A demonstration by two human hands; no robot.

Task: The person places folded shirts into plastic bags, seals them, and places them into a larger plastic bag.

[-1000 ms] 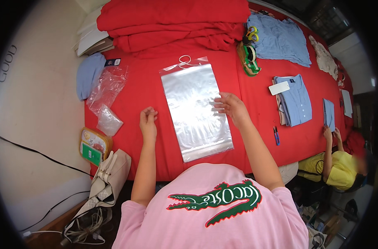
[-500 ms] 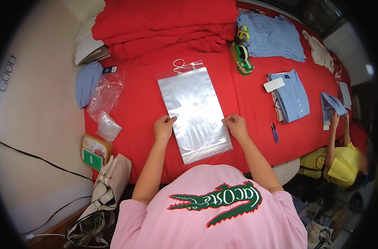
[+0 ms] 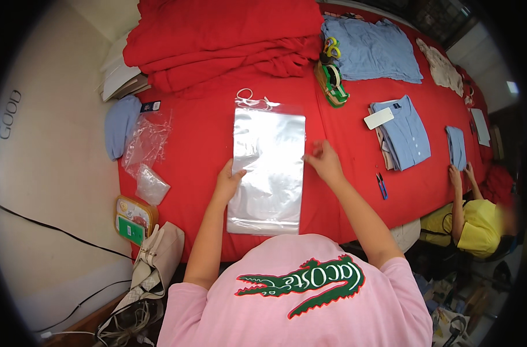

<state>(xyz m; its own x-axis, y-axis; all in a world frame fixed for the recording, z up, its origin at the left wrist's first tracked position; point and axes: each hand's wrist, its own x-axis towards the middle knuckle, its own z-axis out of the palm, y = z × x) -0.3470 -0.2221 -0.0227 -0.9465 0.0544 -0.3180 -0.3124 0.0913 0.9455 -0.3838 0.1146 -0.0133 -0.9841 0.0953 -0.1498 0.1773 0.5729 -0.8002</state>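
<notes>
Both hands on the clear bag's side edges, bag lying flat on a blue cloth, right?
Not quite. The cloth under the clear bag is red, not blue; the head view shows it. The rest holds: the left hand is on the bag's left edge, the right hand on its right edge, and the bag lies flat.

Plastic bag [image 3: 267, 168] flat on table [image 3: 200, 150], between hands; folded shirt [image 3: 405, 136] right
</notes>
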